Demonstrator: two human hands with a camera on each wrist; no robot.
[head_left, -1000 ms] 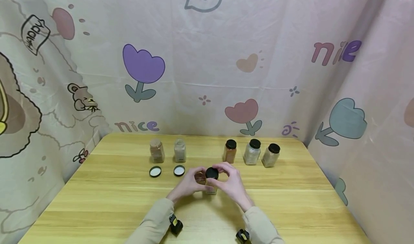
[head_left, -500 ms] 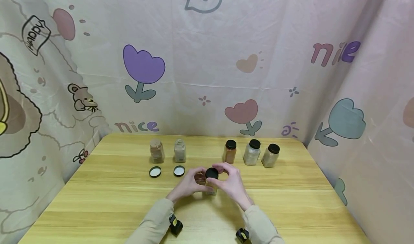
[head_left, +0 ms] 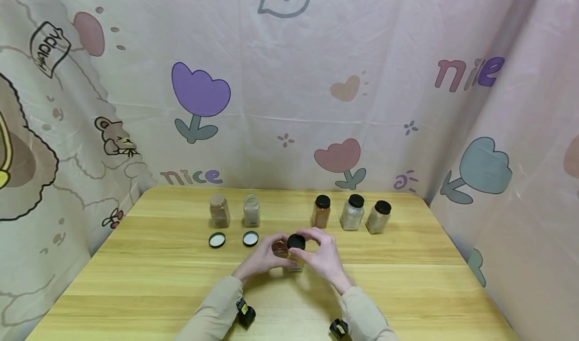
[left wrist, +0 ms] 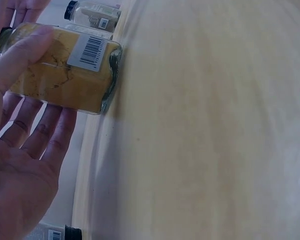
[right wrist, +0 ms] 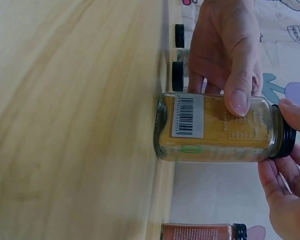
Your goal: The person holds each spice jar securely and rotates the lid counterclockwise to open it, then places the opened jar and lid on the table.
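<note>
A square glass jar of yellow-brown powder [right wrist: 215,125] stands upright on the wooden table in front of me, its barcode label facing me. My left hand [head_left: 261,256] holds the jar's body, thumb on the near side and fingers behind it. At the top, my right hand [head_left: 326,256] grips the black screw lid [head_left: 296,241] between thumb and fingers. The lid sits on the jar's neck. In the left wrist view, the left thumb lies across the glass [left wrist: 60,75] beside the label.
Two lidless jars, one of brown powder [head_left: 219,213] and one of pale contents [head_left: 252,213], stand at the back left. Their black lids [head_left: 217,240] lie upturned before them. Back right are three black-capped jars: reddish-brown [head_left: 321,215], white [head_left: 352,217] and beige [head_left: 378,220]. A printed curtain [head_left: 280,90] hangs behind.
</note>
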